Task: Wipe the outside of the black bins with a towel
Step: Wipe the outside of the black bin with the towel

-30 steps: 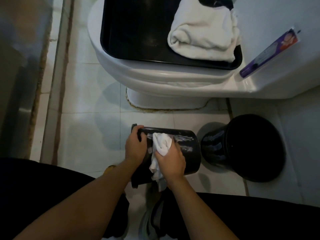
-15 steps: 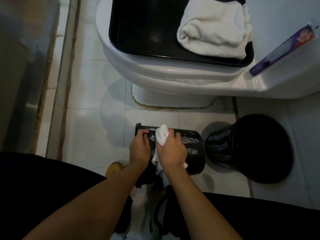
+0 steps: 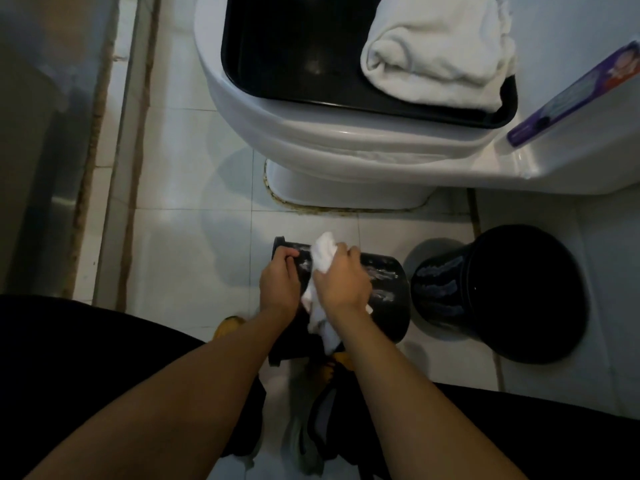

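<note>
low over the white tiled floor (image 3: 166,258), a black bin (image 3: 384,289) lies tipped sideways so its wall faces up. left hand (image 3: 278,284) curls over its rim, steadying; right hand (image 3: 341,284) clutches a white towel (image 3: 323,254) against it. streaks, probably wet, mark a second bin (image 3: 498,292) nearby.

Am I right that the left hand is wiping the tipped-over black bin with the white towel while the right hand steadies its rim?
Not quite: the hands are swapped. In the head view, the right hand holds the white towel against the tipped-over black bin, while the left hand grips its rim.
</note>
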The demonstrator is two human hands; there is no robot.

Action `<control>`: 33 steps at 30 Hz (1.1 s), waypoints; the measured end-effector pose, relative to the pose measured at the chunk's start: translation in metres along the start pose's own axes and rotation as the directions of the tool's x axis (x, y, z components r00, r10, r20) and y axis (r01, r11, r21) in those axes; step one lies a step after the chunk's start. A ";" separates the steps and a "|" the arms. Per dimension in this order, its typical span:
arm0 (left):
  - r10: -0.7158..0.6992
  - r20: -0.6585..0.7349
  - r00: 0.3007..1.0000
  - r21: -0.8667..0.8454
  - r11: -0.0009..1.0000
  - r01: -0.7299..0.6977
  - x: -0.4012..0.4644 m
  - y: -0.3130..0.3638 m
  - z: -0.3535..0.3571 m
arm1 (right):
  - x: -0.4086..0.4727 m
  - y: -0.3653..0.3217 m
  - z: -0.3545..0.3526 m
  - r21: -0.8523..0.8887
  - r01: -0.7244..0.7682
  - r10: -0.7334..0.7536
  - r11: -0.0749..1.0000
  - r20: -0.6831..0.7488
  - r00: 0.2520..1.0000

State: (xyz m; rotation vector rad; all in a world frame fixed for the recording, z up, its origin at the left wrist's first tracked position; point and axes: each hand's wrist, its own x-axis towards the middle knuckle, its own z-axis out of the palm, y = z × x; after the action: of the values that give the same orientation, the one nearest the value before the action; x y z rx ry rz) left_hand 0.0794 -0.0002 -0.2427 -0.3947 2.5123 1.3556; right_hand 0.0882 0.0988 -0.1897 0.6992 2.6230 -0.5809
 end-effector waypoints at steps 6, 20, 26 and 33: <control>0.008 0.039 0.999 -0.040 0.999 -0.006 -0.003 -0.001 -0.002 | -0.026 0.028 0.018 0.023 0.206 -0.207 0.978 0.049 0.977; 0.026 0.018 1.000 0.012 1.000 -0.026 0.001 0.002 -0.002 | -0.013 0.043 0.013 0.118 0.103 -0.100 0.988 -0.032 0.994; -0.013 -0.011 1.000 0.061 0.998 0.014 0.003 0.007 0.000 | 0.001 0.039 -0.004 0.056 -0.055 0.057 0.997 -0.040 0.998; -0.012 -0.003 1.000 0.079 0.997 0.012 0.001 0.009 -0.002 | -0.007 0.069 0.001 0.147 -0.101 0.113 0.984 -0.077 0.991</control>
State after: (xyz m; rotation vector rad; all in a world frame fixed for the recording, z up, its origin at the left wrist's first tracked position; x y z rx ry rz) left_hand 0.0748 0.0030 -0.2352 -0.3942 2.5517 1.2475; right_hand 0.1309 0.1502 -0.2074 0.9222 2.6204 -0.7275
